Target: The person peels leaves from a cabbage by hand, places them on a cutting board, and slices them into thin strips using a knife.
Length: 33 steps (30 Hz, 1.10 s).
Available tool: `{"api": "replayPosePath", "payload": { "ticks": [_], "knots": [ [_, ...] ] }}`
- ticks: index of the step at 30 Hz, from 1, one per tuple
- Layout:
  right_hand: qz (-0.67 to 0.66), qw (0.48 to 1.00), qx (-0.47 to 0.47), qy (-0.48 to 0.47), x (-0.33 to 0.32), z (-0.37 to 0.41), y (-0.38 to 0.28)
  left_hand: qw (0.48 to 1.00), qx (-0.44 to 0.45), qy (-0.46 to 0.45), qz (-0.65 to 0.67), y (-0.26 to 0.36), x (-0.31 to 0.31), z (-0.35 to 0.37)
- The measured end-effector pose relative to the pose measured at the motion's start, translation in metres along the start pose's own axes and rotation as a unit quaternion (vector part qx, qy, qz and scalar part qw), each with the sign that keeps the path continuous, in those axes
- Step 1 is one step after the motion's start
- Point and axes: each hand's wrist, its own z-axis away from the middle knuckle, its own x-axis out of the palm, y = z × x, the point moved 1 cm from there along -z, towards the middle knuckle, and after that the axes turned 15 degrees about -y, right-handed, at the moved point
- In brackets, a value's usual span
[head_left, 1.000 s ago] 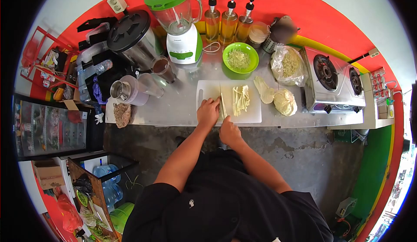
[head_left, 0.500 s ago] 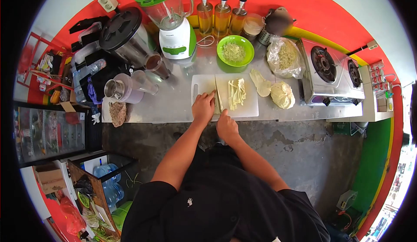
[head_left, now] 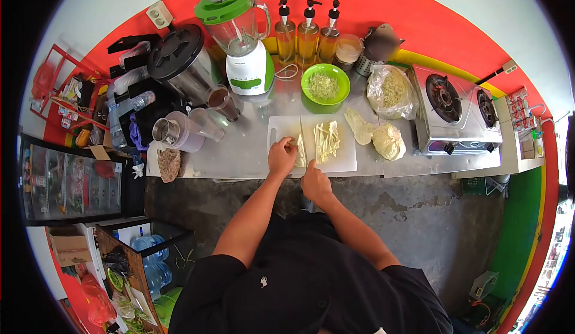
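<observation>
On the white cutting board [head_left: 281, 124], my right hand [head_left: 316, 185] grips a knife [head_left: 303, 133], its narrow blade pointing away from me. Left of the blade, my left hand [head_left: 283, 157] has its fingers curled in against a pale piece of cabbage [head_left: 300, 153]. The fingertips are partly hidden. Cut cabbage strips [head_left: 327, 141] lie in a loose pile right of the blade. Beside the board are a loose cabbage leaf [head_left: 358, 125] and a partly peeled cabbage head [head_left: 389, 141].
Behind the board stands a green bowl [head_left: 325, 103] of shredded cabbage. A plastic bag [head_left: 392, 91] and a gas stove [head_left: 458, 109] are to the right. A blender [head_left: 247, 70], pump bottles [head_left: 308, 41], and a plastic cup [head_left: 206, 124] stand at the back and left.
The view has shifted, so the counter sits lower in the picture. My left fingers, stretched over the cabbage before, are now curled in more. The right hand still holds the knife.
</observation>
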Motion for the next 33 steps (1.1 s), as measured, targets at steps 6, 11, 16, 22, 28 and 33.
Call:
{"api": "replayPosePath", "payload": {
  "ticks": [6,11,16,22,28,33],
  "knots": [
    [0.008,1.000,-0.005,-0.014,0.001,0.000,-0.003,1.000,-0.013,0.011,-0.002,0.006,0.001,-0.001],
    [0.014,0.999,0.002,-0.038,-0.002,0.000,-0.009,0.999,-0.018,0.021,-0.045,0.008,0.003,0.000],
    [-0.043,0.998,0.002,-0.043,0.001,-0.013,-0.010,0.997,-0.057,0.001,-0.046,0.014,0.001,0.000],
    [-0.028,0.999,-0.003,-0.038,-0.013,-0.012,-0.006,0.993,-0.040,0.014,-0.112,0.020,0.004,0.004],
    [-0.012,0.999,0.010,-0.034,0.006,0.005,-0.004,0.990,-0.011,0.018,-0.141,0.016,0.007,0.005],
    [-0.005,0.999,0.014,-0.048,-0.007,-0.008,-0.009,0.989,-0.002,0.016,-0.145,0.016,0.006,0.006]
  ]
}}
